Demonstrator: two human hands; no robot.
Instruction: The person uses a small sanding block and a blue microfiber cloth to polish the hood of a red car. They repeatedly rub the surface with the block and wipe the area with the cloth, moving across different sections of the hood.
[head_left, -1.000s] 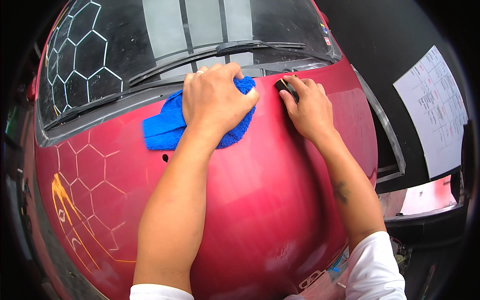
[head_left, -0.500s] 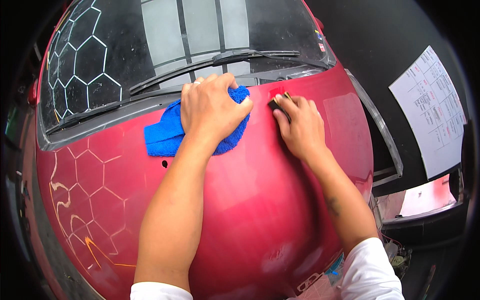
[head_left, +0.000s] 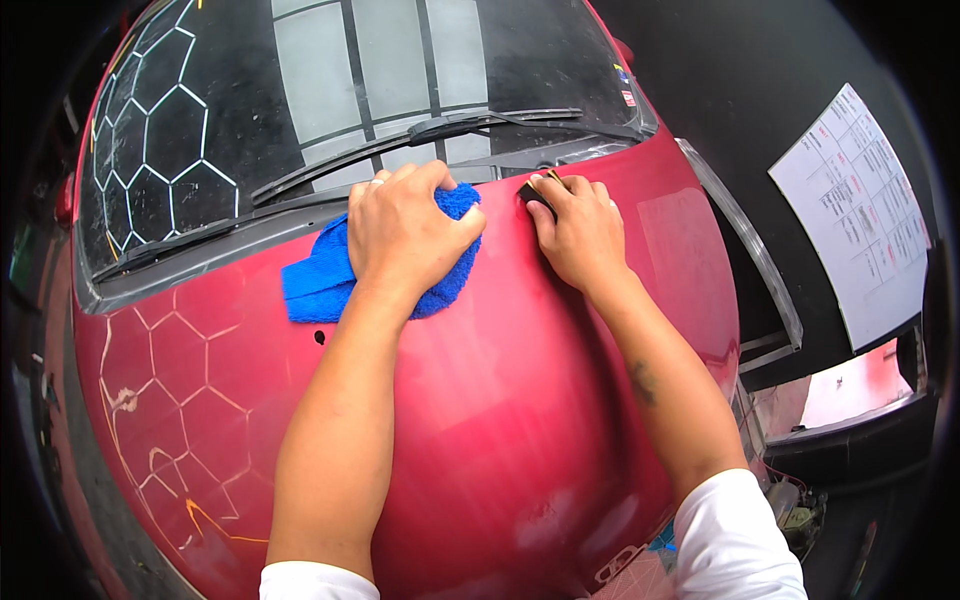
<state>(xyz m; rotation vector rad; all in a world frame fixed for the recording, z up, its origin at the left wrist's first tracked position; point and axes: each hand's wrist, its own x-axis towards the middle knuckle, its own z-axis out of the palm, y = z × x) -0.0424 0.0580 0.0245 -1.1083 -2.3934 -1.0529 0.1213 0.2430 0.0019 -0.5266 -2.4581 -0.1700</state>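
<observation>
Both my hands are on the red car hood (head_left: 480, 430), just below the windshield. My left hand (head_left: 400, 225) is curled over a bunched blue microfiber cloth (head_left: 310, 285), which lies against the paint. To its right, my right hand (head_left: 580, 228) pinches a small black block with a yellowish edge (head_left: 540, 190) between thumb and fingers. The block rests on the hood near its rear edge. Its underside is hidden. A small darker red patch shows beside it.
Wipers (head_left: 420, 135) lie across the dark windshield (head_left: 530, 60) beyond my hands. Pale hexagon lines (head_left: 180, 400) mark the hood's left side, near a small dark hole (head_left: 319, 338). A white printed sheet (head_left: 855, 215) hangs at the right, above a loose black panel (head_left: 850, 460).
My right hand has slid the block a little farther up toward the windshield, over the darker red patch. My left hand stays on the cloth. The whole view has shifted slightly.
</observation>
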